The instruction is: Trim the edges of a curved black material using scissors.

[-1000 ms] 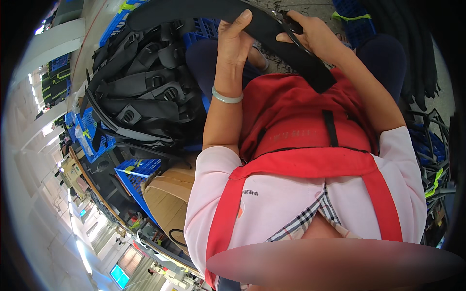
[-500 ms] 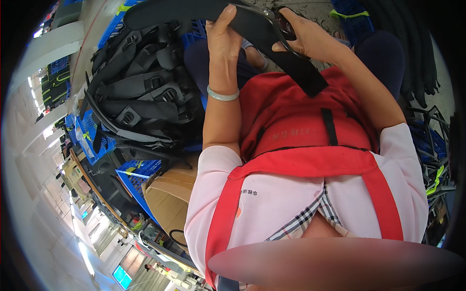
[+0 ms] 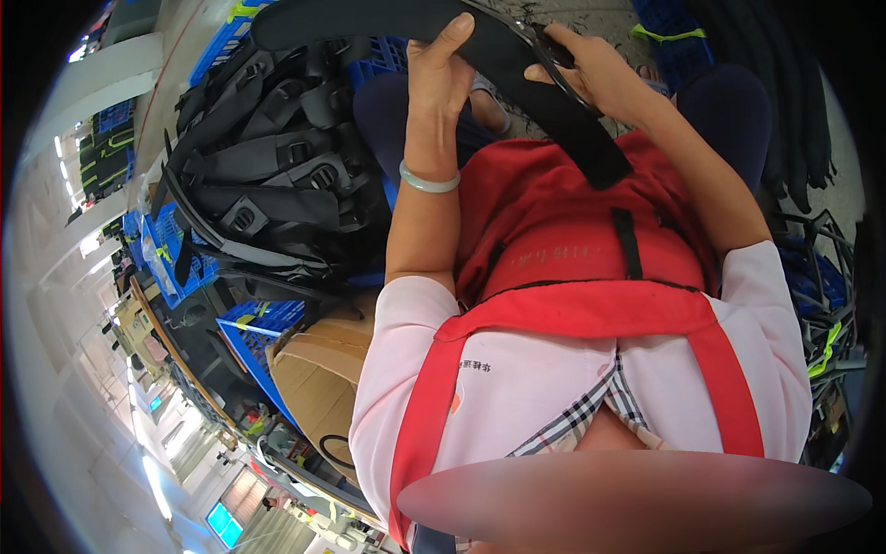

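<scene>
A long, curved black padded strap (image 3: 563, 115) stretches across the top of the view, its squared end hanging over the red apron (image 3: 572, 245) on my lap. My left hand (image 3: 441, 78), with a pale bangle at the wrist, is closed on the strap's near edge, thumb on top. On the other side, my right hand (image 3: 600, 78) is closed around a dark, glossy tool (image 3: 554, 48) with a small metal part, held against the strap's edge. Most of that tool is hidden by the fingers and its kind does not show.
Black padded straps with buckles (image 3: 295, 166) are heaped at my left. Beyond them are blue plastic crates (image 3: 263, 323) and a cardboard box (image 3: 318, 369). More black strips (image 3: 784, 120) hang at the right, above a pile of dark straps (image 3: 821, 268). Dark scraps (image 3: 591, 17) litter the floor ahead.
Both hands and the strap have shifted slightly to the right. The dark tool has turned and shows less between my right fingers.
</scene>
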`<state>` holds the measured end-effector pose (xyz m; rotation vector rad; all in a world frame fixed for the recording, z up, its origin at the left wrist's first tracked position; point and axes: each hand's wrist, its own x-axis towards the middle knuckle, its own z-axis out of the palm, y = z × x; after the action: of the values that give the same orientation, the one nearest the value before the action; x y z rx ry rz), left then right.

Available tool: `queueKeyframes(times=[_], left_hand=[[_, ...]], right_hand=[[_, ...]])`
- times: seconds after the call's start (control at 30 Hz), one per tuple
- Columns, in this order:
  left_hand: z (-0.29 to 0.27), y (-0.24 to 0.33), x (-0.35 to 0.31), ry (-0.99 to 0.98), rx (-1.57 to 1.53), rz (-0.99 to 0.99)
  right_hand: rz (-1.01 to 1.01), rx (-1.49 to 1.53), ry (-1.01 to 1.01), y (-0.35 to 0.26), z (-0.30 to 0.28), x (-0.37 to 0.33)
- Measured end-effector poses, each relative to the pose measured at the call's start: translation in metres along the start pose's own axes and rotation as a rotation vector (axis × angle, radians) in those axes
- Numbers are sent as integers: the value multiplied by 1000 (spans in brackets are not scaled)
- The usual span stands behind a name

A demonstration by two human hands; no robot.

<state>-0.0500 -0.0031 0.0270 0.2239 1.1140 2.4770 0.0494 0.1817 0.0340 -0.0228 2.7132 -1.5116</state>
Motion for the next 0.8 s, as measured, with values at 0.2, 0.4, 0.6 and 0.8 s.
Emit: queueKeyframes(times=[0.2, 0.4, 0.6, 0.8], left_hand=[[-20, 14, 6, -17, 35, 6], [2, -1, 0, -39, -47, 27], [-3, -1, 0, -53, -76, -14], [-4, 2, -2, -45, -73, 3]], right_hand=[[-36, -48, 2, -6, 7, 1], [-107, -73, 40, 0, 7, 4], [-6, 4, -33, 0, 4, 2], [-21, 76, -49, 3, 5, 2]])
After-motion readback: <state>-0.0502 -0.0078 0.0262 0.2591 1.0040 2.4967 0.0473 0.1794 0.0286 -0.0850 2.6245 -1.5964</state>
